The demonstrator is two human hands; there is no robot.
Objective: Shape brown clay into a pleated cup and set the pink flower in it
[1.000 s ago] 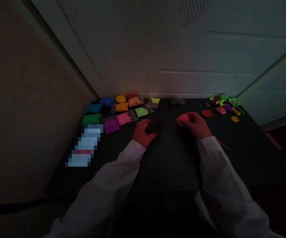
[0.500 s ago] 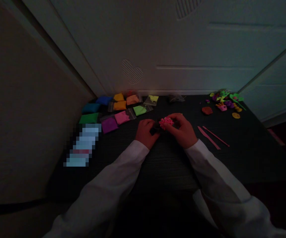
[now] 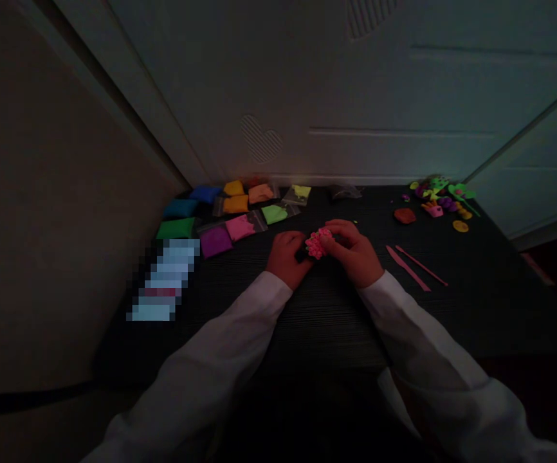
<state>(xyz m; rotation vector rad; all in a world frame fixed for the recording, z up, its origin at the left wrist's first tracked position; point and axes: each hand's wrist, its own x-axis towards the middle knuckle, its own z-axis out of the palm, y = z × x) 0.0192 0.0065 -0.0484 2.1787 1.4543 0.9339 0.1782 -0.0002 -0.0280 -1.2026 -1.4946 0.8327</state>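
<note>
Over the middle of the dark table, a bumpy cluster of pink clay flowers [image 3: 315,246] with small green bits sits on a black piece whose kind I cannot make out in this dim light. My left hand [image 3: 286,258] is closed round the black piece from the left side. From the right, my right hand [image 3: 357,254] grips the cluster's edge, its thumb lying on the pink flowers and its fingers behind. Part of the cluster is hidden by that thumb. To the right of my right hand lie a pink clay knife [image 3: 406,267] and a thin pink modelling stick [image 3: 422,265].
Bags of coloured clay, among them purple [image 3: 215,240], pink [image 3: 240,227] and green [image 3: 176,228], lie at the back left. A lit, blurred phone screen [image 3: 165,280] is at the left. Finished clay figures [image 3: 445,199] and a reddish lump [image 3: 404,215] sit back right.
The pink flower cluster has turned and tilted, so more of its flowered face shows. My right thumb has shifted slightly on it. The whole view has moved a little.
</note>
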